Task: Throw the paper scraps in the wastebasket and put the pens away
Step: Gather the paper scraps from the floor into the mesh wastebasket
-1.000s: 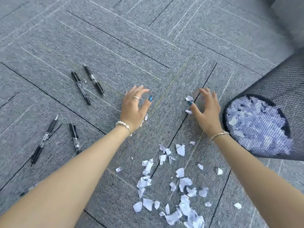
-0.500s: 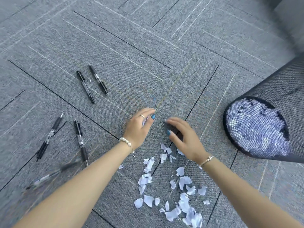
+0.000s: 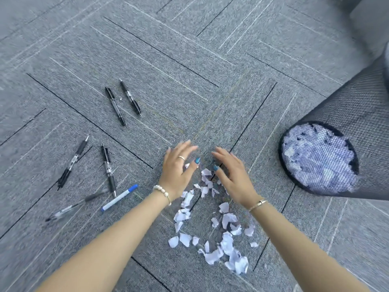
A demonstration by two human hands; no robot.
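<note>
White paper scraps (image 3: 212, 226) lie scattered on the grey carpet between my forearms. My left hand (image 3: 179, 168) and my right hand (image 3: 232, 172) lie close together at the far end of the pile, fingers straight, palms facing each other over the top scraps. A black mesh wastebasket (image 3: 341, 152) stands at the right, with scraps showing through its mesh. Several black pens (image 3: 114, 105) lie on the carpet to the left, and a white pen with a blue cap (image 3: 120, 197) lies nearest my left wrist.
Grey carpet tiles (image 3: 189, 60) with dark seams cover the whole floor. Bare carpet lies beyond my hands and between the pens and the paper pile.
Both hands have swept toward me and together, from wide apart on the carpet to side by side at the pile's top. Loose far scraps went with them. More pens entered view.
</note>
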